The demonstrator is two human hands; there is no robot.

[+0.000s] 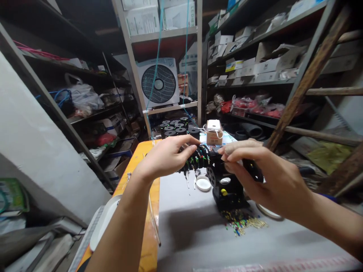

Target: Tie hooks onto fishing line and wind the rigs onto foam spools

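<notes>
My left hand (pixel 167 156) curls its thumb and fingers over a row of black rings (pixel 202 158) dotted with green, red and white bits. The row joins a black machine (pixel 231 196), which has a holed wheel (pixel 211 176) and a yellow knob (pixel 224 192). Beside the machine's top, my right hand (pixel 255 162) is closed in a pinch; what lies between its fingertips is too small or hidden to make out. Tiny green, blue and gold-coloured pieces (pixel 239 223) lie heaped in front of the machine's base.
Behind the row sits a small round white dish (pixel 203 183). A thin stick (pixel 154 219) and a white tray (pixel 106 223) lie to the left. Farther back are a cardboard box (pixel 214 132), reels (pixel 174 126) and a box fan (pixel 158 83). A wooden ladder (pixel 306 83) leans at right.
</notes>
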